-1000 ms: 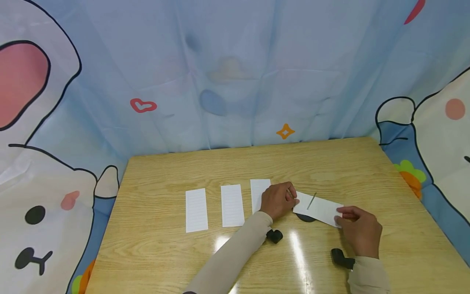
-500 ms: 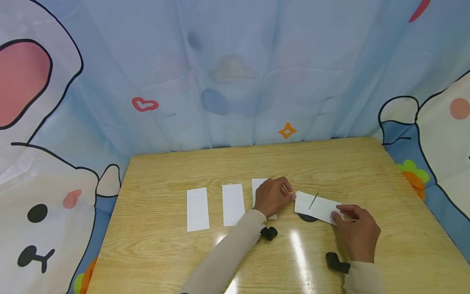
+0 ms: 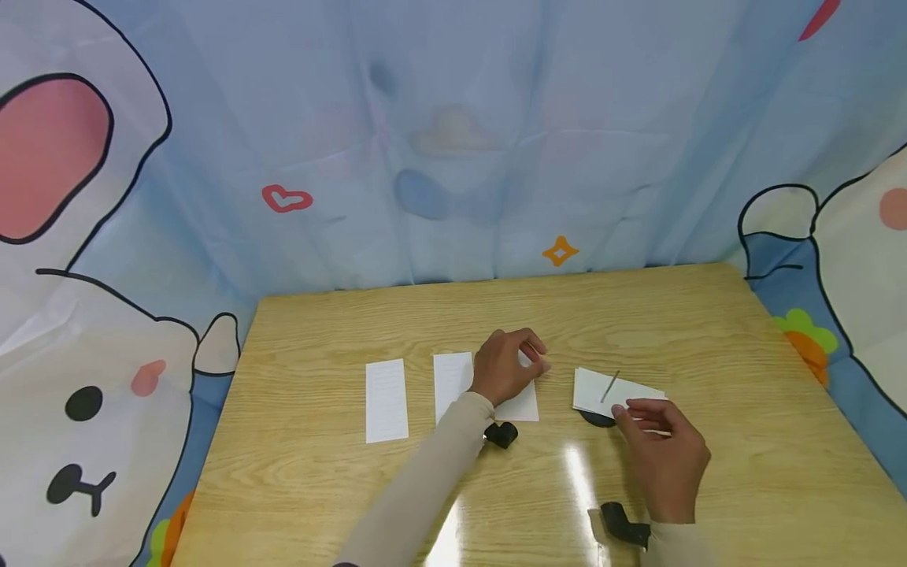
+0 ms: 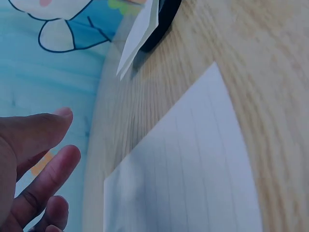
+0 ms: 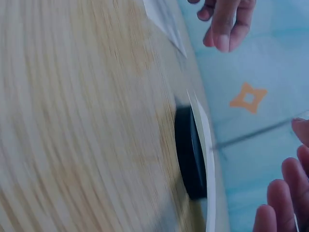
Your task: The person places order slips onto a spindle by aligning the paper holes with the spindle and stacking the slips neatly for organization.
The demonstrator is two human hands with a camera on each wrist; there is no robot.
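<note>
A paper spike with a black round base (image 3: 597, 420) and a thin upright metal rod (image 3: 610, 387) stands right of the table's middle. White paper slips (image 3: 641, 391) are pierced on the rod and lie over the base. My right hand (image 3: 666, 461) is at their near edge, its fingers loosely bent with nothing seen in their grasp. My left hand (image 3: 505, 366) hovers over a lined paper slip (image 3: 523, 408), thumb and fingers apart and nothing between them. In the left wrist view this lined slip (image 4: 183, 159) lies flat below the fingers.
Two more lined slips lie left of my left hand, one partly behind it (image 3: 450, 378) and one farther left (image 3: 386, 402). A cartoon-printed curtain (image 3: 460, 197) hangs behind the table's back edge. Black wrist camera mounts (image 3: 501, 435) sit below both hands.
My left hand has drawn back left from the spiked slips to above the third lined slip. My right hand has let go of their right end and moved left and nearer.
</note>
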